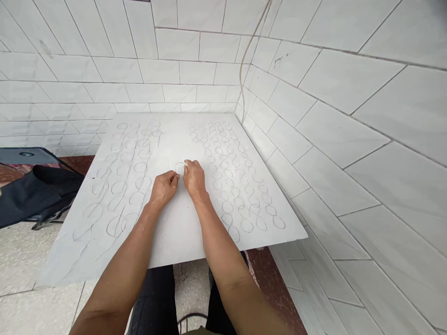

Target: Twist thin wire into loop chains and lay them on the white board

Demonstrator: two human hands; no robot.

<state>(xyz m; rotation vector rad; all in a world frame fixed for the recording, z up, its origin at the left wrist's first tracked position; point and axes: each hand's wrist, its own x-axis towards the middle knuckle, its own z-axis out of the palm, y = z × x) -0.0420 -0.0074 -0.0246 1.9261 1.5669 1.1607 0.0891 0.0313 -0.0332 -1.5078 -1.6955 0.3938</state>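
My left hand [165,188] and my right hand [194,178] are close together over the middle of a white board [174,232]. A thin dark strand, like fine wire or thread, curves in a small loop [179,163] between them. My left fingers pinch its lower side, and my right thumb and fingertips are closed at its other side. Rows of similar thin loops [247,225] cover the right part of the board. More loops [92,211], with long trailing strands, are on the left part. I cannot tell whether these lie loose or are drawn.
White tiled walls [335,139] meet behind and to the right of the board. A cable [241,70] hangs down in the corner. On the left, a dark cloth or bag [35,193] rests on a chair. My legs [155,298] are beneath the board's near edge.
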